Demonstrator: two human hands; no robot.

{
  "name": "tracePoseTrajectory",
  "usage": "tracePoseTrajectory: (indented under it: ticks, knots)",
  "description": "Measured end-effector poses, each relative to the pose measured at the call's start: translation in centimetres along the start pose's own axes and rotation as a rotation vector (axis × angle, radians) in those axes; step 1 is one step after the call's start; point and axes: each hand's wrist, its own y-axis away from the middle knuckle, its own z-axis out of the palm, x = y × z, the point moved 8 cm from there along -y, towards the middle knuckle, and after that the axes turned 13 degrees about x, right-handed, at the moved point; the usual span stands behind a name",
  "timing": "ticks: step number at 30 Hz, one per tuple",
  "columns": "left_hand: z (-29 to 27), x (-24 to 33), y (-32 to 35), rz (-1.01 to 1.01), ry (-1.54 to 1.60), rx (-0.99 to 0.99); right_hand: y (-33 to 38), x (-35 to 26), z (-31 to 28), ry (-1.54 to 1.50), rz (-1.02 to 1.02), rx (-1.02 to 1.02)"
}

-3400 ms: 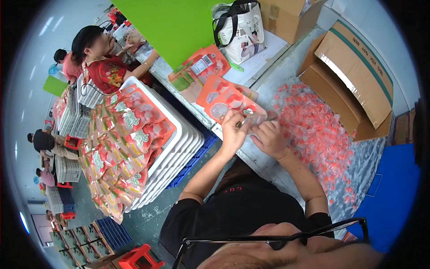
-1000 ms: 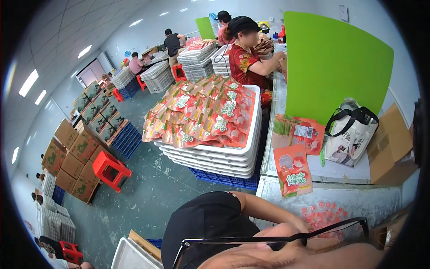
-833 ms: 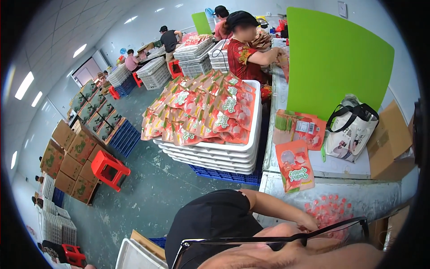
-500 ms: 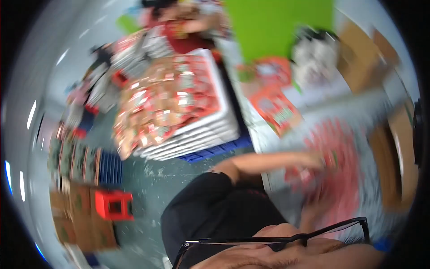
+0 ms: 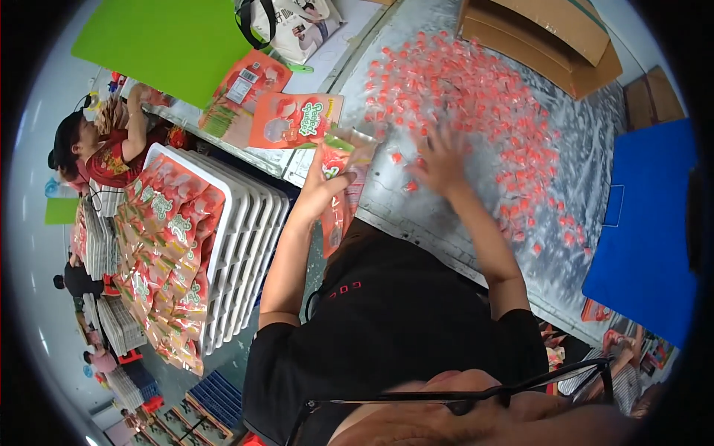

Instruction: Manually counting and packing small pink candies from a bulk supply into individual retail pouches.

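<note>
My left hand (image 5: pixel 317 189) grips a red and clear plastic pouch (image 5: pixel 338 223) near the table's front edge, thumb across its front. The pouch's upper end points toward the candies, but its contents cannot be made out. Over the metal table (image 5: pixel 476 212), my right hand (image 5: pixel 444 162) is spread, its fingers slightly smeared by motion. Around and beyond it lie small individually wrapped red candies (image 5: pixel 476 89) in a wide heap, with a few loose ones close to the fingers. Two more printed pouches, an orange-red one (image 5: pixel 279 132) and another behind it (image 5: pixel 256 78), lie flat beyond my left hand.
Stacked white trays (image 5: pixel 245 253) stand at the left, topped with several filled pouches (image 5: pixel 167 245). A person in red (image 5: pixel 126 152) works beyond them. A green board (image 5: pixel 163 44), a white bag (image 5: pixel 294 30) and a cardboard box (image 5: pixel 535 41) are at the back; a blue panel (image 5: pixel 643 223) is right.
The view has swung round, and the table and candies now appear higher and sharper. My left hand, earlier blurred beside the candies, now shows a pouch in its grip; my right hand is spread.
</note>
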Motion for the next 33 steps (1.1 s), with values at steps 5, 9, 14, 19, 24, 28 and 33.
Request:
tracePoseTrajectory:
  ticks: [5,9,14,19,24,28,33]
  knots:
    - [-0.3,0.0,2.0,0.016,0.076,-0.040,2.4,-3.5,2.5,-0.122,-0.034,-0.095]
    - [-1.3,-1.1,2.7,0.012,0.063,-0.025,4.8,-3.4,2.0,-0.112,-0.034,-0.159]
    - [-1.7,-1.3,2.9,0.016,0.110,0.000,6.9,0.8,0.2,-0.420,0.148,-0.097]
    - [-0.5,-1.4,2.7,-0.026,0.101,-0.036,5.3,6.9,-2.3,-0.214,0.194,0.219]
    - [-0.9,-1.6,2.8,0.011,0.121,-0.060,7.0,7.2,-1.4,-0.315,0.232,0.104]
    - [-1.8,-1.4,3.1,0.059,0.066,-0.037,8.1,1.7,-4.4,-0.239,0.122,0.010]
    - [-0.4,0.0,3.2,0.163,-0.051,-0.103,10.1,1.5,-3.5,-0.183,0.098,-0.101]
